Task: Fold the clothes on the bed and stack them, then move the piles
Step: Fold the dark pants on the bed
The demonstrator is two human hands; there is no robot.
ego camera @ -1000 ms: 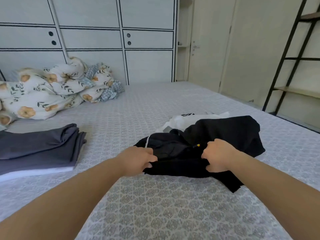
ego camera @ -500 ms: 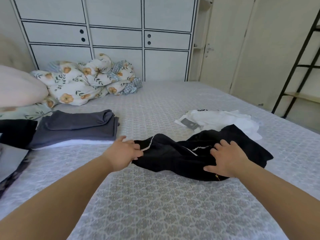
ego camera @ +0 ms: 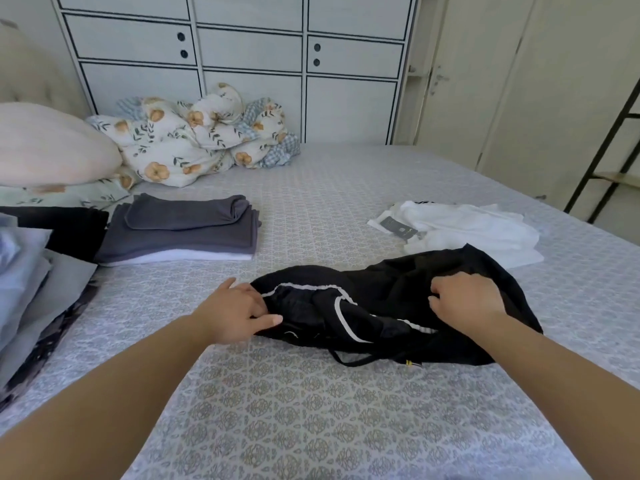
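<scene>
Black fabric with white piping, crumpled and unfolded on the grey patterned bed (ego camera: pixel 311 403): a black garment (ego camera: pixel 391 306) lying between and under both hands. Left hand (ego camera: pixel 239 311) at its left end, thumb stretched along the near edge, fingers curled onto the cloth, pinching the piped hem. Right hand (ego camera: pixel 465 299) on top of the right half, fingers bent down into the fabric, gripping a bunch of it. Thin black drawstring (ego camera: pixel 353 360) looping out toward the near side, just below the right forearm, ending by a small yellow-and-black tag (ego camera: pixel 412 364) too small to read. Beyond the right hand, just past the black cloth, a rumpled white garment (ego camera: pixel 478 230) with a dark rectangular label (ego camera: pixel 398 228); print on it not legible. Beyond the left hand, well apart, a folded grey pile (ego camera: pixel 183 230) over a white layer. Far left of the left hand, another stack of pale blue and dark clothes (ego camera: pixel 31 268). Farther back, a flowered quilt (ego camera: pixel 194 140) bundled beside a pink pillow (ego camera: pixel 48 147), against the white cabinets (ego camera: pixel 249 50).
</scene>
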